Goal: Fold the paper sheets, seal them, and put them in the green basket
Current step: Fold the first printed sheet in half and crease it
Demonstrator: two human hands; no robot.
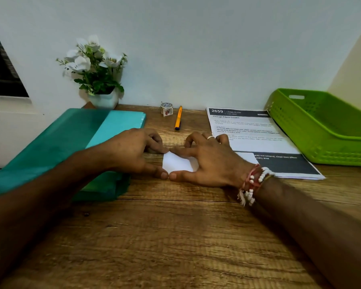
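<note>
Folded paper [178, 163] flat on table [175, 236], long axis left-right, left hand [133, 151] pinching its left end, right hand [208, 161] pinching its right; tape roll [166, 108] straight beyond, green basket [321, 130] nearer right hand.

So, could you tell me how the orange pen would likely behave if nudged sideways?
The orange pen lies flat on the wooden table, and its slim barrel looks round, so a sideways nudge would probably roll it. It seems light and stiff, so it should lift easily in a pinch.
</note>
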